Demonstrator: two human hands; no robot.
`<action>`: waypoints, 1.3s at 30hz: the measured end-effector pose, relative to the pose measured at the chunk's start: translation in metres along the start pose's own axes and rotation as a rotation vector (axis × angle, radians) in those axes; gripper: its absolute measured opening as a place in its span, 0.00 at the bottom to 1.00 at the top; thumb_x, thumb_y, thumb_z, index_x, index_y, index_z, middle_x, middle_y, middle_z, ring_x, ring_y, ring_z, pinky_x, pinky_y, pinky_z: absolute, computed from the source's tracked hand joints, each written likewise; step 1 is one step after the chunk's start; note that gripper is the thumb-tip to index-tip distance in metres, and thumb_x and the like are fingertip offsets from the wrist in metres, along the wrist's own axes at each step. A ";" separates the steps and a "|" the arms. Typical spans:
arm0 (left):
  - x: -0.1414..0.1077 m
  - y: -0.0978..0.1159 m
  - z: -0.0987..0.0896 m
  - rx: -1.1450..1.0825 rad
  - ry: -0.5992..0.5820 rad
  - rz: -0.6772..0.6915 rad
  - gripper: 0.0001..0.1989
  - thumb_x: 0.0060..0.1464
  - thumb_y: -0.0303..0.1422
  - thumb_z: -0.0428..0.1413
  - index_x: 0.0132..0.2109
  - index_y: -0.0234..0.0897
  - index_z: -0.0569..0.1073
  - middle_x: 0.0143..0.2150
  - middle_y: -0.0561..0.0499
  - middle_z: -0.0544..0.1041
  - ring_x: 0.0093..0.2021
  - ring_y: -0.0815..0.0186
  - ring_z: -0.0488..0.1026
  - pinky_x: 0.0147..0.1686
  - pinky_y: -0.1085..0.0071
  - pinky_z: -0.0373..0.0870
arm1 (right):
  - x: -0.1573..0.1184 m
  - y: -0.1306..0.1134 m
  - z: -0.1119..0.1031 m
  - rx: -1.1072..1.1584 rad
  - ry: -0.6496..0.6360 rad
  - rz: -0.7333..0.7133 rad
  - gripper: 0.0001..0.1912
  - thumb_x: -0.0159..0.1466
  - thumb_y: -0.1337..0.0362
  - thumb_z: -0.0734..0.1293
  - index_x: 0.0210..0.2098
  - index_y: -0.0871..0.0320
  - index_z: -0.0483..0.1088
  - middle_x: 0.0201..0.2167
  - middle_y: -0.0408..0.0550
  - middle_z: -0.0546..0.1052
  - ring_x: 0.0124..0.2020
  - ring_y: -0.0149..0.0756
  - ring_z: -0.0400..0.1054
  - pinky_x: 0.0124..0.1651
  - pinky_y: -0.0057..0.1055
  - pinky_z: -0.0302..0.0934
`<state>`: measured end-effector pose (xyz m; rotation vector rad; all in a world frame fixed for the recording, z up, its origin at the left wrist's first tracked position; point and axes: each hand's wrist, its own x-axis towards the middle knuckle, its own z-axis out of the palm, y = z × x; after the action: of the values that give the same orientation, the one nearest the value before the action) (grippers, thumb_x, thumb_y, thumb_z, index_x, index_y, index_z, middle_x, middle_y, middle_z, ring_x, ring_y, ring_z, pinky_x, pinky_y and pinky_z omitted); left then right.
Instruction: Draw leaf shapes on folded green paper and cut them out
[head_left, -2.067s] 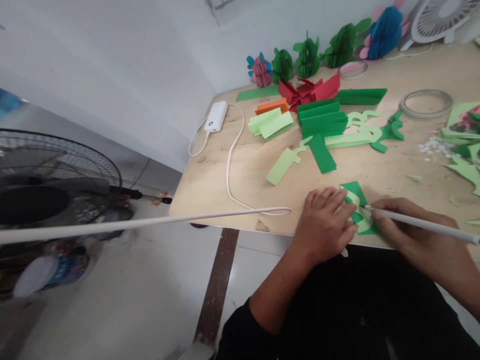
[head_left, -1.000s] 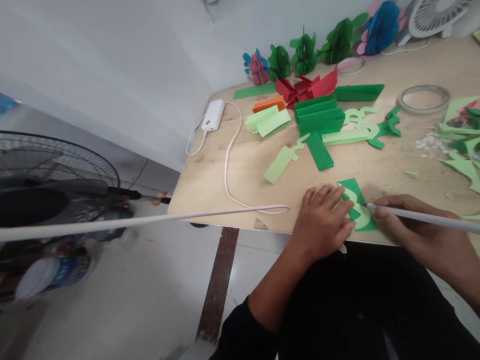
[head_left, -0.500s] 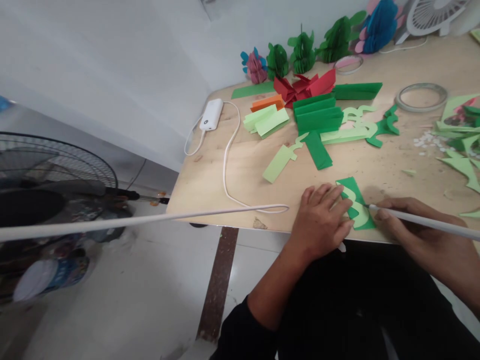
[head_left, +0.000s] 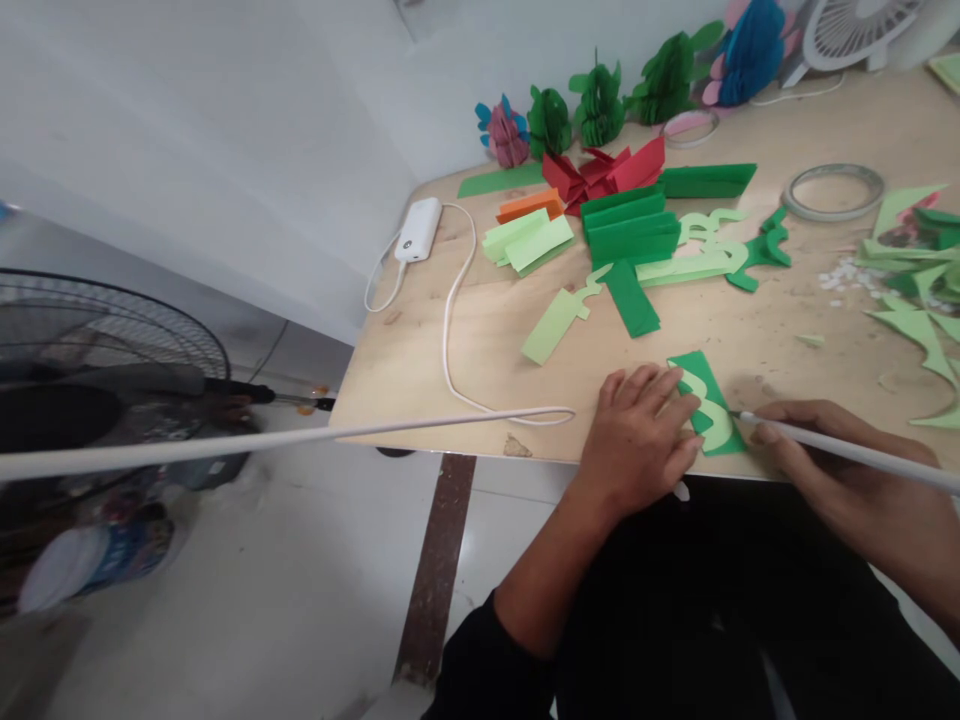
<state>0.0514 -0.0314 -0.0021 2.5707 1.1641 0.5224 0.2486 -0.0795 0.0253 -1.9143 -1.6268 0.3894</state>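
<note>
A wavy light green paper cutout (head_left: 718, 425) lies on top of a dark green paper piece (head_left: 691, 367) by the table's near edge. Across their left side rests my left hand (head_left: 637, 430), fingers stretched out flat and pressing the paper against the table. My right hand (head_left: 847, 460) pinches a slim white pen (head_left: 840, 441). Its dark tip touches the dark green paper or hovers just over it, at the cutout's right edge; contact is too small to make out. The cutout's left part is hidden under my left fingers.
Folded green strips (head_left: 630, 235), light green strips (head_left: 536, 245) and red folded paper (head_left: 607, 178) lie farther back. Tape rolls (head_left: 834, 208) and paper scraps (head_left: 926, 330) are at right. A white cable (head_left: 450, 340) runs from a white power bank (head_left: 420, 228).
The whole view has shifted slightly. Both hands keep nearly the same place on the paper, and the pen tip stays at the cutout's right edge.
</note>
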 end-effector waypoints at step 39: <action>0.000 -0.001 0.001 0.008 0.018 0.007 0.18 0.64 0.39 0.50 0.56 0.39 0.73 0.66 0.46 0.69 0.67 0.54 0.60 0.66 0.51 0.54 | -0.009 0.003 -0.006 0.098 -0.021 0.089 0.19 0.57 0.42 0.65 0.32 0.48 0.78 0.33 0.45 0.83 0.36 0.44 0.77 0.33 0.36 0.69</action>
<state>0.0516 -0.0311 -0.0036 2.5826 1.1657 0.5442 0.2525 -0.0903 0.0272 -1.9194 -1.5103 0.5176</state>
